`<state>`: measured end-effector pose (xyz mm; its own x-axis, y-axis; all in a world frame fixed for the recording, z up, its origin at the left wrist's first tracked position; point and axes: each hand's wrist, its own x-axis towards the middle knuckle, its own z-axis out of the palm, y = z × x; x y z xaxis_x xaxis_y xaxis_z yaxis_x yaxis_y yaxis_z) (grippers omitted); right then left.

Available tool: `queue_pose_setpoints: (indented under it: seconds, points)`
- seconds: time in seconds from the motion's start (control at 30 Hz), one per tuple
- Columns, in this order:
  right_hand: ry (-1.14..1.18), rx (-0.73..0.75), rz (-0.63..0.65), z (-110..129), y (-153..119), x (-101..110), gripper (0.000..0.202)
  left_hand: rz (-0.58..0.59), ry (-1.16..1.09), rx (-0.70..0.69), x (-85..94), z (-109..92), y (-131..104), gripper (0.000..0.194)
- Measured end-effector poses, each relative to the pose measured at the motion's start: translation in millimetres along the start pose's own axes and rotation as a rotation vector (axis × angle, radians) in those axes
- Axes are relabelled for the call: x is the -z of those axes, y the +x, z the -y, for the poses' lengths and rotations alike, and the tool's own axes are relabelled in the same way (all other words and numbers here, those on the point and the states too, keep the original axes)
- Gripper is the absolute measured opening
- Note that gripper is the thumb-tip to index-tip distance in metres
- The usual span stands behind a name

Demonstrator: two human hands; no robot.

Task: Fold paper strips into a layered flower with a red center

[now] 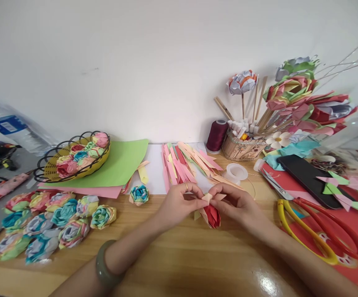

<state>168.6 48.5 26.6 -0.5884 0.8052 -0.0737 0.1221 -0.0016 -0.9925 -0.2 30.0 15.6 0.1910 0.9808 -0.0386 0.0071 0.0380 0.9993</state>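
Observation:
Between my two hands is a small paper flower [212, 215] with red petals and pale peach pieces around them. My left hand [183, 203] pinches the peach paper at its top from the left, and a ring and a green bangle show on that arm. From the right, my right hand [233, 202] pinches the same flower, fingertips close to the left ones. The red petals hang below the fingers, above the wooden table [179, 264]. Just behind the hands lie folded paper strips [179, 165] in pink, red and peach on a white sheet.
Finished paper flowers [65, 212] cluster at left, with one blue flower [139, 194] nearer. A yellow basket [101, 163] sits on green paper [129, 161]. On the right are scissors [316, 235], a phone [309, 179], a thread spool [217, 136] and a decorated pot [243, 146] of paper flowers.

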Motion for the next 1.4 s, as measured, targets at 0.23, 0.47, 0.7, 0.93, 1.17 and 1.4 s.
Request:
queue_pose_setpoints:
  seconds: [0.23,0.47,0.7,0.93,1.17,1.4]
  points:
    - [-0.078,-0.091,0.047,7,1,6,0.021,0.078,-0.065,0.114,3.0,0,1,0.018]
    - [-0.029,-0.105,0.073,8,0,10,0.022,0.133,-0.114,0.169,4.1,-2,1,0.023]
    - [0.039,-0.150,0.113,-1,5,10,0.028,0.130,-0.215,0.268,2.3,-4,5,0.032]
    - [0.050,-0.194,0.067,-13,10,7,0.026,0.106,-0.243,0.259,2.2,5,7,0.030]
    - [-0.035,-0.248,0.057,-8,11,3,0.026,0.151,-0.172,0.268,6.1,9,9,0.023]
    - [-0.122,-0.238,0.059,-8,11,6,0.018,0.203,-0.146,0.299,10.0,12,10,0.028]
